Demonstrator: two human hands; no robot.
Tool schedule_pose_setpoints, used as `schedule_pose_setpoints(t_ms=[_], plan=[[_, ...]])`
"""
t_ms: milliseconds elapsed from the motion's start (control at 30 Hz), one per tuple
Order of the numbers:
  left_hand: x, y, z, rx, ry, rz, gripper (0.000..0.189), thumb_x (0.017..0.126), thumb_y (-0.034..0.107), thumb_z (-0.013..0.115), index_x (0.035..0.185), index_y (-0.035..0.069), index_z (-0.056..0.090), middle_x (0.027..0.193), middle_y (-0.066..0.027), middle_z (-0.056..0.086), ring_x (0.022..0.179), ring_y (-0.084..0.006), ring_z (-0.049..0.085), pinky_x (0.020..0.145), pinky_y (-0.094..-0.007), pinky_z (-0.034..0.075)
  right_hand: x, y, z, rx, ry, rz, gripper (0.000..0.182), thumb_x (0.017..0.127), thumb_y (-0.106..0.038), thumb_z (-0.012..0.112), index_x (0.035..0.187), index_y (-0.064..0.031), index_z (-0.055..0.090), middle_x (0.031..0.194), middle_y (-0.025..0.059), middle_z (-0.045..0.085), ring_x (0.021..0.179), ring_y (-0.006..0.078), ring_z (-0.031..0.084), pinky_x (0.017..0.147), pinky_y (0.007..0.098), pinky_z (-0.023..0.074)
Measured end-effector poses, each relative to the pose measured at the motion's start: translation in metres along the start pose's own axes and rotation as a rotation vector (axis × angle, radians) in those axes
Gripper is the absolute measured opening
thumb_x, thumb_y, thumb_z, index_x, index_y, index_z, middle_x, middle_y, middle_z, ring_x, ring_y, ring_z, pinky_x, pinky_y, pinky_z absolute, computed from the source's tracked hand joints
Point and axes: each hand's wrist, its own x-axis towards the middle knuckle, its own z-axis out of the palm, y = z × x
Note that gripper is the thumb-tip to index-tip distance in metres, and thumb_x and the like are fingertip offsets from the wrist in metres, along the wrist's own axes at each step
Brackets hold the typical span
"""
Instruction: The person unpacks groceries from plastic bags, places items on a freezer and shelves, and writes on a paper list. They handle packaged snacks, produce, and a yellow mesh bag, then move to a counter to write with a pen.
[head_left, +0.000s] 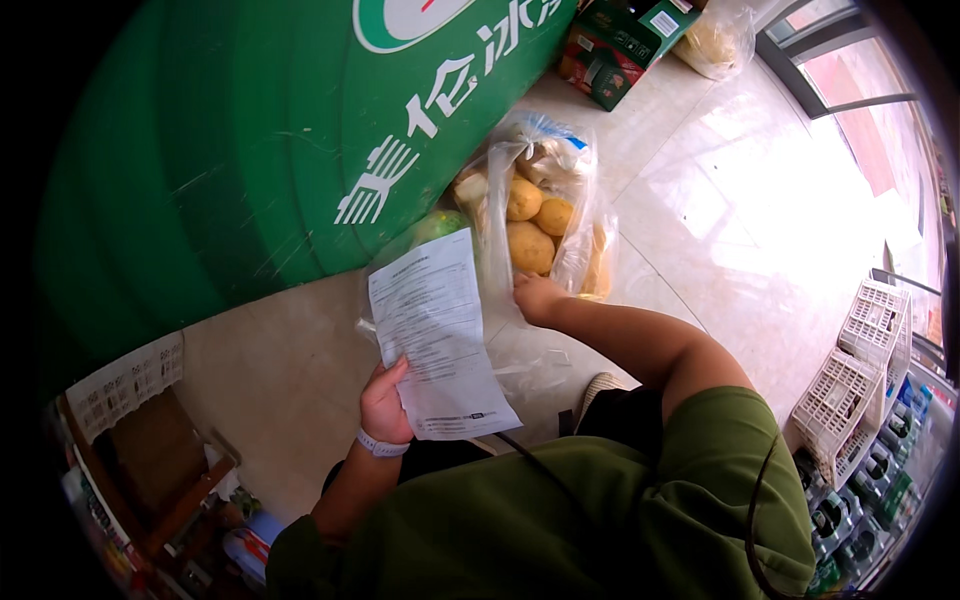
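My left hand holds a printed paper sheet by its lower left edge, thumb on top. The sheet bears rows of small print. On the tiled floor in front of me stands a clear plastic bag with several potatoes visible through its opening. My right hand is at the near edge of this bag, its curled fingers gripping the plastic just below the potatoes. Some of the fingertips are hidden. A knotted bag with pale contents lies against the potatoes' far side.
A green freezer cabinet borders the bags on the left. Part of a bag with green contents shows behind the paper. Farther off are a green carton and another filled bag. White plastic crates and packed bottles stand at right.
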Motion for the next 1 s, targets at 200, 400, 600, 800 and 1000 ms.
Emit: schedule_pose_setpoints(t_ms=[200, 400, 600, 800, 1000], plan=[[-0.002, 0.005, -0.003, 0.022, 0.039, 0.052, 0.044, 0.089, 0.012, 0.042, 0.131, -0.002, 0.039, 0.126, -0.0131, 0.052, 0.115, -0.0271, 0.05, 0.098, -0.0398, 0.039, -0.04, 0.011, -0.013, -0.393, 0.048, 0.26, 0.034, 0.078, -0.018, 0.059, 0.108, -0.0032, 0.06, 0.116, 0.0141, 0.057, 0.111, 0.0305, 0.053, 0.09, 0.0402, 0.0457], [-0.01, 0.019, -0.001, -0.028, 0.091, 0.094, 0.046, 0.089, 0.013, 0.042, 0.133, -0.001, 0.037, 0.128, -0.0127, 0.05, 0.117, -0.0273, 0.049, 0.099, -0.0396, 0.038, -0.048, 0.07, 0.014, -0.291, -0.33, 0.242, 0.035, 0.079, -0.025, 0.058, 0.107, -0.0037, 0.061, 0.1, 0.0168, 0.064, 0.093, 0.0318, 0.063, 0.077, 0.0402, 0.0505], [-0.043, 0.023, 0.008, -0.064, 0.149, 0.139, 0.049, 0.089, 0.013, 0.041, 0.135, -0.002, 0.033, 0.13, -0.0139, 0.047, 0.12, -0.0274, 0.045, 0.101, -0.0393, 0.035, -0.08, 0.096, -0.015, -0.205, -0.458, 0.03, 0.034, 0.075, -0.028, 0.064, 0.096, -0.0019, 0.065, 0.093, 0.0179, 0.065, 0.087, 0.0315, 0.063, 0.075, 0.039, 0.0493], [-0.085, 0.012, -0.005, -0.076, 0.233, 0.195, 0.048, 0.089, 0.013, 0.04, 0.134, -0.003, 0.033, 0.129, -0.015, 0.048, 0.118, -0.0284, 0.047, 0.1, -0.0397, 0.036, -0.08, 0.127, -0.058, 0.566, 0.262, 0.537, 0.039, 0.079, -0.038, 0.066, 0.087, 0.0006, 0.064, 0.074, 0.0137, 0.062, 0.067, 0.023, 0.058, 0.064, 0.0378, 0.0456], [-0.091, 0.008, 0.003, 0.08, 0.106, 0.104, 0.043, 0.09, 0.009, 0.041, 0.13, -0.005, 0.038, 0.128, -0.0153, 0.05, 0.115, -0.0272, 0.05, 0.098, -0.0377, 0.038, -0.053, 0.095, -0.058, 1.251, 0.297, 0.589, 0.031, 0.087, -0.032, 0.06, 0.084, -0.0019, 0.055, 0.059, 0.003, 0.044, 0.052, 0.0153, 0.044, 0.048, 0.0326, 0.0375]])
